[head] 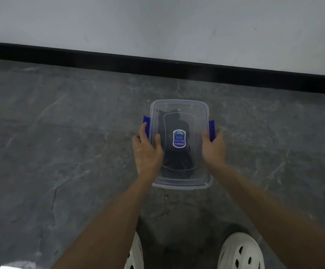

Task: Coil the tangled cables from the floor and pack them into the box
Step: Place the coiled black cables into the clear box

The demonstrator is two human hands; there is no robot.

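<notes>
Our forearms, left [103, 220] and right [264, 206], reach forward and down from the bottom of the view to the box [179, 105], which sits on the floor [60, 133] in front of us. We grip it from both sides. Our left hand [147, 150] has its thumb laid flat on the lid [200, 117] and its fingers curled over the left edge, beside the left clip [145, 121]. Our right hand [214, 148] has its thumb on the lid's right edge and its fingers curled round the right clip [212, 131]; both clips are blue and stand out from the sides. We cannot tell whether either clip is latched. The lid is clear, covers the box, and carries a small blue sticker [179, 138] at its middle. Through it we see the cables [177, 171], dark and bunched inside, mostly toward the near end. The floor is grey and veined like stone. Beyond the box a black skirting [157, 65] runs along the foot of a pale wall [157, 20]. Near us, below the arms, are our white perforated shoes, left [135, 253] and right [241, 251], well apart from the box.
</notes>
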